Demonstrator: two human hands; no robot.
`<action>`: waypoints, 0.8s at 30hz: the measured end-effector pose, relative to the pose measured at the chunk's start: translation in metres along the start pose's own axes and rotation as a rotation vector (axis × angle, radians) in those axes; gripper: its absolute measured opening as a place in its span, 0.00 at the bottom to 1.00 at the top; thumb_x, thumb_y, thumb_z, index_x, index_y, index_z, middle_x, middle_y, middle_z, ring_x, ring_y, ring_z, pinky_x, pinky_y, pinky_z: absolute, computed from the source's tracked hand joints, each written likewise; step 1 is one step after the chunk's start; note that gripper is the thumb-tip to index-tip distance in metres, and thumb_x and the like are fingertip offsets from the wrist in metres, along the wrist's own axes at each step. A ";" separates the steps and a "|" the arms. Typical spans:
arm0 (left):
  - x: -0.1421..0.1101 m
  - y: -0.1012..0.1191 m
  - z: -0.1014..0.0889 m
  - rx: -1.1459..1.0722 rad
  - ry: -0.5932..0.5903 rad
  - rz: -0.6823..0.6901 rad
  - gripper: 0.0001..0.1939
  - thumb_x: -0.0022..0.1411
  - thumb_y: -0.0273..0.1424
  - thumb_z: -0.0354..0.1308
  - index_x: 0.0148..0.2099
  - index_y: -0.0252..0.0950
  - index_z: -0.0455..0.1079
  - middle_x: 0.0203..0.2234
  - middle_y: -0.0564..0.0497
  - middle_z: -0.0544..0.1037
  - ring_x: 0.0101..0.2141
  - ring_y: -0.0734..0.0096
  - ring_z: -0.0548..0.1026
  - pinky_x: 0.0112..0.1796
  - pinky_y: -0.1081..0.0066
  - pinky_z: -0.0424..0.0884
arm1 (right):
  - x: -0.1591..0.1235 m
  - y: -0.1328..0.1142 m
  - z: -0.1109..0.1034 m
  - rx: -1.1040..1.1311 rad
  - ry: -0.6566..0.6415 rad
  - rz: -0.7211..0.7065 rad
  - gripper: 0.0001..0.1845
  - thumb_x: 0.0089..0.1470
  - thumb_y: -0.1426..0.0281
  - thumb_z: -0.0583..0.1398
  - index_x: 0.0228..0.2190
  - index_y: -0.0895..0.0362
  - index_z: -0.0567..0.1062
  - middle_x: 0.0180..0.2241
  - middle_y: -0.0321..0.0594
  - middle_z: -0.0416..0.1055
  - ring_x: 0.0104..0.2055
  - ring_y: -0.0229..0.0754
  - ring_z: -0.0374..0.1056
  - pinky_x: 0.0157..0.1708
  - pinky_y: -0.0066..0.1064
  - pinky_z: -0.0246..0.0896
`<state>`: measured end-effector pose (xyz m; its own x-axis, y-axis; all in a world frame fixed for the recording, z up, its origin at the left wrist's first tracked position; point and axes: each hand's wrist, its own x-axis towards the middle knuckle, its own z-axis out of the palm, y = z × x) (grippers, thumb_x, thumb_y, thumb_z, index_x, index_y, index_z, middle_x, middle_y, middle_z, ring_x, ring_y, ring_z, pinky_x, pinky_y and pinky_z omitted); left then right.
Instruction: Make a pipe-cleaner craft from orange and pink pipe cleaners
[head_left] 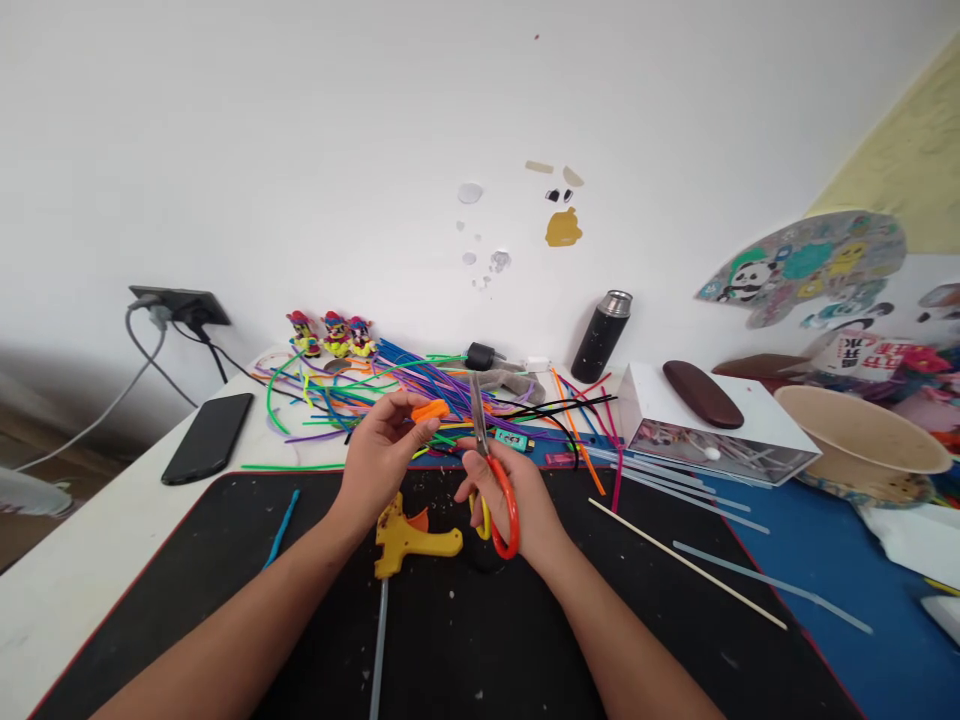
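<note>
Between the thumb and fingers of my left hand (pixel 381 450) is a small orange fuzzy piece (pixel 430 411), which looks like folded pipe cleaner. My right hand (pixel 517 500) grips a pair of scissors (pixel 504 510) with red and yellow handles. Their blades point up and away, to the right of the orange piece and apart from it. Below my hands a yellow glue gun (pixel 412 540) lies on the black mat (pixel 300 620), a translucent glue stick (pixel 380 650) extending from its rear. A blue pipe-cleaner piece (pixel 282 528) lies left of my left wrist.
Colourful pipe cleaners (pixel 420 375) are heaped behind my hands. Around them are three small figurines (pixel 335 334), a black bottle (pixel 602 337) and a phone (pixel 208 438). To the right lie a wooden stick (pixel 686 562), loose glue sticks (pixel 772 585) and a white box (pixel 780 447).
</note>
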<state>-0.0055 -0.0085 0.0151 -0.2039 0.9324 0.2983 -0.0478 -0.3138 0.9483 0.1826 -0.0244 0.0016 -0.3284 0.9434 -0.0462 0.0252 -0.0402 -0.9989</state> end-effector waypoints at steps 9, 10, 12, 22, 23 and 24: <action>-0.002 0.002 0.002 0.025 0.002 0.092 0.15 0.57 0.37 0.75 0.43 0.39 0.76 0.38 0.49 0.82 0.40 0.64 0.81 0.38 0.69 0.78 | -0.005 0.000 -0.001 -0.211 -0.039 -0.074 0.34 0.63 0.42 0.61 0.56 0.55 0.78 0.27 0.38 0.78 0.18 0.38 0.68 0.18 0.26 0.60; -0.002 0.002 0.002 0.026 0.000 0.096 0.15 0.57 0.36 0.75 0.43 0.39 0.76 0.38 0.50 0.82 0.40 0.64 0.81 0.38 0.69 0.78 | -0.005 0.000 -0.001 -0.231 -0.038 -0.085 0.34 0.64 0.42 0.60 0.56 0.55 0.78 0.27 0.38 0.78 0.19 0.39 0.69 0.19 0.27 0.60; -0.002 0.002 0.002 0.026 -0.003 0.104 0.15 0.57 0.36 0.75 0.44 0.39 0.76 0.38 0.50 0.82 0.40 0.65 0.81 0.38 0.70 0.78 | -0.005 0.001 -0.001 -0.283 -0.029 -0.103 0.32 0.65 0.43 0.60 0.56 0.54 0.79 0.27 0.39 0.78 0.21 0.41 0.72 0.21 0.27 0.62; -0.004 0.001 0.000 0.042 -0.006 0.128 0.14 0.59 0.35 0.74 0.45 0.39 0.76 0.39 0.50 0.81 0.39 0.67 0.81 0.37 0.71 0.77 | -0.005 0.003 -0.001 -0.456 0.008 -0.202 0.26 0.66 0.48 0.62 0.55 0.52 0.81 0.34 0.44 0.83 0.30 0.46 0.78 0.30 0.30 0.66; -0.003 0.002 0.001 0.039 -0.006 0.130 0.14 0.59 0.35 0.74 0.44 0.39 0.76 0.38 0.50 0.81 0.39 0.67 0.81 0.37 0.71 0.77 | -0.005 0.003 -0.002 -0.462 0.006 -0.203 0.27 0.66 0.48 0.62 0.55 0.52 0.81 0.34 0.44 0.83 0.31 0.46 0.79 0.30 0.30 0.66; -0.003 0.002 0.001 0.037 -0.006 0.132 0.13 0.59 0.34 0.74 0.44 0.39 0.76 0.38 0.51 0.81 0.39 0.67 0.81 0.38 0.71 0.77 | -0.005 0.003 -0.002 -0.468 0.004 -0.204 0.27 0.65 0.47 0.63 0.55 0.52 0.81 0.34 0.43 0.83 0.31 0.47 0.79 0.30 0.30 0.66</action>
<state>-0.0041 -0.0120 0.0160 -0.2005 0.8846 0.4210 0.0156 -0.4268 0.9042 0.1860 -0.0289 -0.0008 -0.3672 0.9180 0.1499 0.3818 0.2957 -0.8757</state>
